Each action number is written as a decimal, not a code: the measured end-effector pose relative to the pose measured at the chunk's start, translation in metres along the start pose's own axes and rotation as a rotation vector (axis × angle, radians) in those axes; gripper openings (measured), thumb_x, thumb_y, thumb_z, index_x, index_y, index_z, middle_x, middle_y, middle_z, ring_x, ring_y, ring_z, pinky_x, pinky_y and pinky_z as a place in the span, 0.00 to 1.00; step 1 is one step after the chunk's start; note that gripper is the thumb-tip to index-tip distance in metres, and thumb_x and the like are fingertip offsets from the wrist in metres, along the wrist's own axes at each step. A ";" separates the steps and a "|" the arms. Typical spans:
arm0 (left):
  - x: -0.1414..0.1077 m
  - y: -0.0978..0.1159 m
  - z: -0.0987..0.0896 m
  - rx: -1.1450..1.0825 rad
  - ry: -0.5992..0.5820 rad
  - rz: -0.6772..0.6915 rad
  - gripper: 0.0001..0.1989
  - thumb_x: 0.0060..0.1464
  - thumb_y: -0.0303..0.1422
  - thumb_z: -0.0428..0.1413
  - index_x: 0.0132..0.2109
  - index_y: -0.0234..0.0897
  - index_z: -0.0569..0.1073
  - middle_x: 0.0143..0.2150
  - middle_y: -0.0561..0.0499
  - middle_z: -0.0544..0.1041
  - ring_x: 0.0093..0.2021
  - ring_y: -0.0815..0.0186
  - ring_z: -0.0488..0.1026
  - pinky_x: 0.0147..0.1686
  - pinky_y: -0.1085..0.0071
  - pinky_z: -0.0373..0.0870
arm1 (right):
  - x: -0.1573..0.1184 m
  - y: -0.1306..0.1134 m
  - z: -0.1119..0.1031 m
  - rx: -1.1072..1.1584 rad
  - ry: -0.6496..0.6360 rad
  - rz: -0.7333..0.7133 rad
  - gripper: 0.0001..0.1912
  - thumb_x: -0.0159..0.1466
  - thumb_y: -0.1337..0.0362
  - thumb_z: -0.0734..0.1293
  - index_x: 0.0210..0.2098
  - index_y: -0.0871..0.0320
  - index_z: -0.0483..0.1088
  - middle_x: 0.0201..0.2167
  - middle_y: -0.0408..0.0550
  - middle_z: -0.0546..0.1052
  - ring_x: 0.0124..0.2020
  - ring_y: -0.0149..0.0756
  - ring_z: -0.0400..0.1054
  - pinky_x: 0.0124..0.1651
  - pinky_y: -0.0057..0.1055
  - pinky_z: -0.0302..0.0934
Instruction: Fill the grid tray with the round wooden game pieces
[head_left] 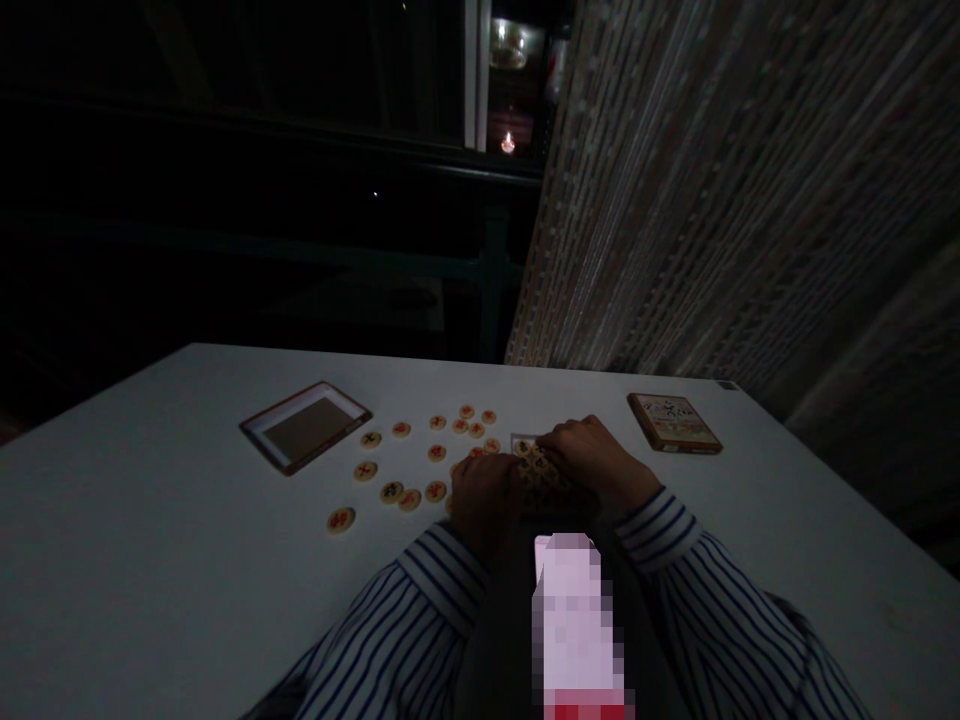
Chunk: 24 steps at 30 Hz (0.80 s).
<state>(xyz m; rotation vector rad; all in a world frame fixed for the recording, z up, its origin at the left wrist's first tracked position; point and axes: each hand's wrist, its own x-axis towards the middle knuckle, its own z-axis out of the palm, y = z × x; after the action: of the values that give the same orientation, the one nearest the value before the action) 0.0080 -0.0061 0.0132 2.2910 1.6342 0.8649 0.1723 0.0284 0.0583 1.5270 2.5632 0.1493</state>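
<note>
Left hand and right hand flank a tray; whether the fingers grip cannot be told. Discs bear red or black characters; the box's lettering is unreadable.

A dimly lit, white, flat-topped table stands before a broad, dark window with a pale upright frame strip. A small, bright, whitish light glows just right of the strip, beside a long, greyish-beige, finely striped curtain.
</note>
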 end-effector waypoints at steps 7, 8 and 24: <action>0.000 -0.001 0.001 -0.006 0.012 -0.005 0.12 0.55 0.29 0.45 0.37 0.36 0.73 0.35 0.49 0.77 0.38 0.62 0.71 0.43 0.61 0.60 | -0.002 0.003 -0.004 0.016 0.004 0.028 0.15 0.64 0.64 0.53 0.43 0.54 0.68 0.39 0.51 0.74 0.42 0.40 0.66 0.40 0.35 0.50; 0.000 -0.001 0.001 -0.007 0.008 -0.003 0.12 0.55 0.29 0.44 0.37 0.37 0.73 0.35 0.49 0.77 0.39 0.62 0.71 0.43 0.61 0.60 | -0.003 0.003 -0.006 0.016 0.013 0.036 0.15 0.64 0.64 0.53 0.42 0.55 0.68 0.38 0.51 0.74 0.41 0.39 0.66 0.40 0.34 0.50; -0.001 -0.003 0.005 0.013 0.067 -0.054 0.12 0.54 0.29 0.46 0.39 0.36 0.74 0.38 0.48 0.77 0.42 0.61 0.71 0.48 0.59 0.59 | -0.012 0.020 0.001 -0.032 0.043 0.170 0.13 0.63 0.65 0.54 0.36 0.58 0.69 0.37 0.52 0.74 0.40 0.40 0.66 0.38 0.33 0.52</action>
<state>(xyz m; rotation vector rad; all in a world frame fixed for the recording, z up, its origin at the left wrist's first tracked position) 0.0083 -0.0053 0.0071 2.2380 1.7264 0.9310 0.1956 0.0276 0.0614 1.7473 2.4469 0.2443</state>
